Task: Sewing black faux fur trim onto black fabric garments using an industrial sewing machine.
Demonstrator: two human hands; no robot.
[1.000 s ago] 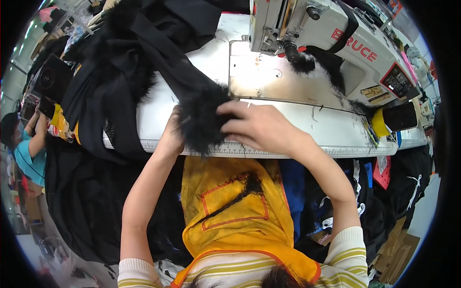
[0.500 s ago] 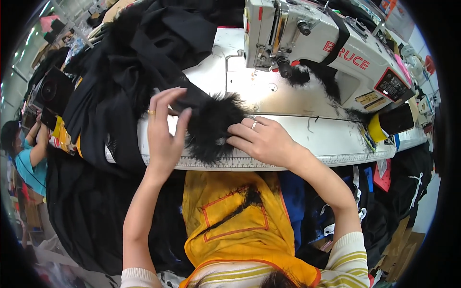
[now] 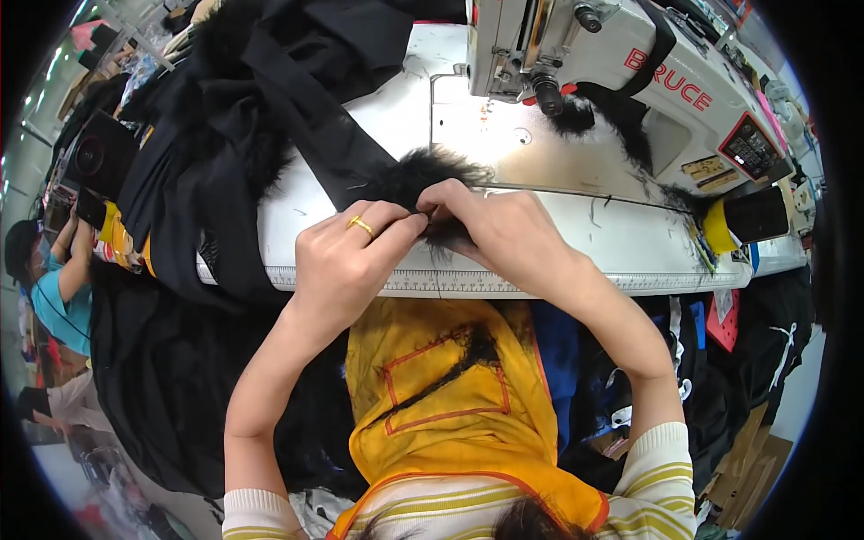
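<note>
Both hands meet over a black fluffy fur trim (image 3: pixel 423 173) at the end of a strip of black fabric (image 3: pixel 328 135), near the front of the white table (image 3: pixel 310 256). My left hand (image 3: pixel 346 256) is closed on the trim's near edge, its thumb and fingertips pinched by the other hand's. Closed as well, my right hand (image 3: pixel 508 236) pinches the same trim from the right, fingers curled. The hands hide the edge between the fingertips. Behind them stands a white sewing machine (image 3: pixel 630 81), its needle area apart from the trim.
A heap of black garments (image 3: pixel 193 162) covers the table's left side and hangs over its front. Along the front edge runs a printed ruler (image 3: pixel 414 283). A black-and-yellow holder (image 3: pixel 742 219) sits at the right. A person in a turquoise top (image 3: pixel 63 297) works at far left.
My left hand has come right and turned from open fingers to a pinch on the fur trim. My right hand has moved up slightly and gathered the trim's edge. The view has shifted slightly.
</note>
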